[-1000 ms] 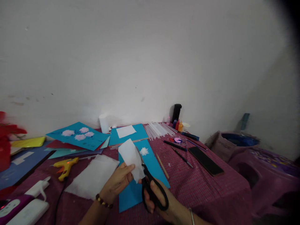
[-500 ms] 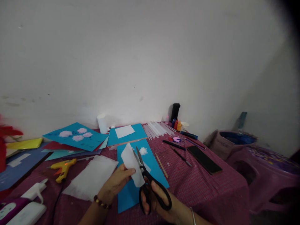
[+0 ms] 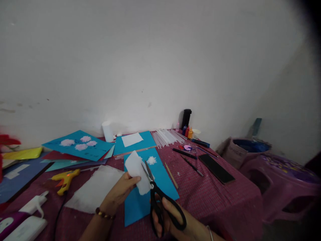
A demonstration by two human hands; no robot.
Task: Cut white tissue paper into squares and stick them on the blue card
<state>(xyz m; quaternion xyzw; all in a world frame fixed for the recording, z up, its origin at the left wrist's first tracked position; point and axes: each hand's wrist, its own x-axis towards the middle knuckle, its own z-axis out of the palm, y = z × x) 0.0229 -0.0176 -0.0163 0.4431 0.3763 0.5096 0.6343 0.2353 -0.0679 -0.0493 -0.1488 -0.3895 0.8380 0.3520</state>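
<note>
My left hand [image 3: 125,187] pinches a piece of white paper [image 3: 136,170], held up above a blue sheet [image 3: 140,207]. In my right hand [image 3: 173,214] are black-handled scissors [image 3: 156,194], my fingers through the loops. The blades are parted and lie at the right edge of the white paper. Behind them a fluffy white flower [image 3: 151,160] sits on the blue sheet. A stack of thin white sheets [image 3: 97,189] lies left of the blue sheet, partly behind my left hand.
A yellow glue gun [image 3: 65,179] and a white power strip [image 3: 27,229] lie at the left. Behind are a sheet with pink flowers [image 3: 80,144] and glue sticks [image 3: 167,137]. A phone [image 3: 217,168], pens and paint bottles [image 3: 190,133] lie right; a pink stool [image 3: 283,190] stands beyond.
The scissors' blades have shifted slightly, and their handles are spread wider. The white paper has moved a little left and tilted. The whole view has shifted slightly.
</note>
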